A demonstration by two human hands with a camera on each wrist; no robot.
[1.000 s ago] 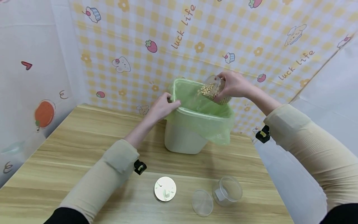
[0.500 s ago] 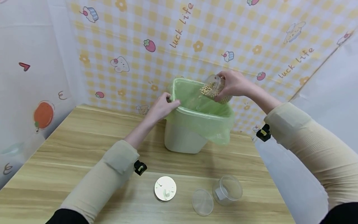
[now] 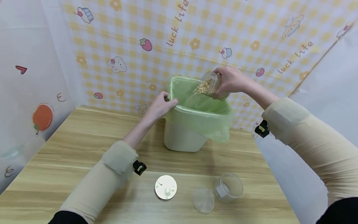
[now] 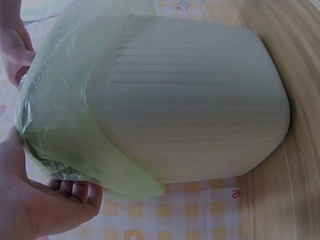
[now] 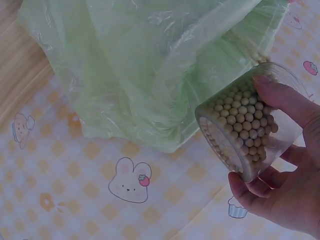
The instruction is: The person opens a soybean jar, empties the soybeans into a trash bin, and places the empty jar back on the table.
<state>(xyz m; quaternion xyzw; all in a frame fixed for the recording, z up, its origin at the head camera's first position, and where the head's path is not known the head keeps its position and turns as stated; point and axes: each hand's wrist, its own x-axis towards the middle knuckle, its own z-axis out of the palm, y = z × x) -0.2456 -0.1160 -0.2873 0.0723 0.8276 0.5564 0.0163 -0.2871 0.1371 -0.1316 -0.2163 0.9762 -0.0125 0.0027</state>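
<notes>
Checked wallpaper backs a wooden table (image 3: 84, 137). From the head view, the right hand (image 3: 233, 81) grasps a tilted jar (image 3: 210, 85) of beans over the far bin (image 3: 184, 137), most beans not yet poured. In the left wrist view, the left hand (image 4: 35, 200) clasps the green bag (image 4: 60, 105) at the rim. Seen from the right wrist, beans (image 5: 240, 125) crowd the jar's mouth.
</notes>
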